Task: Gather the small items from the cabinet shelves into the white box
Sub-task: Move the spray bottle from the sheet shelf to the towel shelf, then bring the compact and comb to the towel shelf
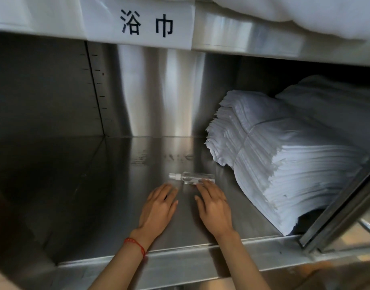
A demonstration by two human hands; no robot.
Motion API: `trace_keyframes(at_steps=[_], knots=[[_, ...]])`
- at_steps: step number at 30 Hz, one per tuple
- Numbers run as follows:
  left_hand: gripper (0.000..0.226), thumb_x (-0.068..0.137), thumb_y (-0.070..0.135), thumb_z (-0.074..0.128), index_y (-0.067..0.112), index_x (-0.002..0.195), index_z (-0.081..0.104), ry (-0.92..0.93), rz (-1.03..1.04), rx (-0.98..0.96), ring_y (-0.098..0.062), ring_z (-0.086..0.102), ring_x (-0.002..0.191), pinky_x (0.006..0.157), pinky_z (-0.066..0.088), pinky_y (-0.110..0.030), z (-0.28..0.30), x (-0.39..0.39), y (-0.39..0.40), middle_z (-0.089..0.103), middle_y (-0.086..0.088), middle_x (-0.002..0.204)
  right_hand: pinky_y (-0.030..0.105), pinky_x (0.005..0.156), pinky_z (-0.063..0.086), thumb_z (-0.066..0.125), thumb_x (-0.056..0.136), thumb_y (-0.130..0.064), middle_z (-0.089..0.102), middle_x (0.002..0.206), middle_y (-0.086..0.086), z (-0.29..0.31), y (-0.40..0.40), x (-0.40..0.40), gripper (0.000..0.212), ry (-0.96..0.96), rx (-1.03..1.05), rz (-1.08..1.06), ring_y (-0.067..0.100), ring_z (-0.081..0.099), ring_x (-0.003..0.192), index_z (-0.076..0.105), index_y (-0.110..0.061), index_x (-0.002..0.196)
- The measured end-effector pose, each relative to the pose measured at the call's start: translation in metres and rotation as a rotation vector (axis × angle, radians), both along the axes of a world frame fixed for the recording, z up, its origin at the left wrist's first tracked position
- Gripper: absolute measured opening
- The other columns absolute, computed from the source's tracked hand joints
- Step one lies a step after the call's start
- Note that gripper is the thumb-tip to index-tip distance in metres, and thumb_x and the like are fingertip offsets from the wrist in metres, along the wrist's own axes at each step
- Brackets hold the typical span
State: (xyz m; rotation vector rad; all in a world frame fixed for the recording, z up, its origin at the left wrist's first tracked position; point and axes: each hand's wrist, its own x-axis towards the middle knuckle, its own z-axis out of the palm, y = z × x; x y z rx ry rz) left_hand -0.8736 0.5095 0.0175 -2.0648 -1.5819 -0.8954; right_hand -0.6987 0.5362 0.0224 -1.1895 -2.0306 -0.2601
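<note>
A small clear plastic bottle with a white cap lies on its side on the steel cabinet shelf. Both hands reach into the shelf, palms down, fingers extended. My left hand sits just short of the bottle's cap end and holds nothing. My right hand has its fingertips at the bottle's right end; whether they touch it I cannot tell. A red string bracelet circles the left wrist. The white box is out of view.
A tall stack of folded white cloths fills the shelf's right side. A steel door frame slants at the right edge. The shelf above carries a paper label and white linen.
</note>
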Motion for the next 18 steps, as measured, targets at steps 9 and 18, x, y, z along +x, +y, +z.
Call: trace_keyframes(at_steps=[9,18], knots=[[0.029,0.065,0.019,0.083,0.007,0.091,0.076,0.01,-0.043,0.049,-0.023,0.071,0.087,0.069,0.056,-0.033,0.009,0.026,-0.015,0.073,-0.01,0.097,0.043,0.089,0.052,0.08,0.07,-0.007,0.066,0.115,0.013,0.006,-0.027,0.02,0.04,0.013,0.03,-0.037,0.029,0.064,0.105,0.069,-0.004,0.109],[0.038,0.082,0.028,0.047,0.004,0.094,0.075,0.0,-0.099,0.01,-0.027,0.07,0.091,0.074,0.057,-0.039,0.011,0.074,-0.035,0.071,-0.014,0.101,0.044,0.089,0.052,0.077,0.075,-0.008,0.064,0.119,0.015,0.01,-0.059,0.065,0.034,0.003,0.008,-0.095,0.03,0.062,0.109,0.07,-0.004,0.107]])
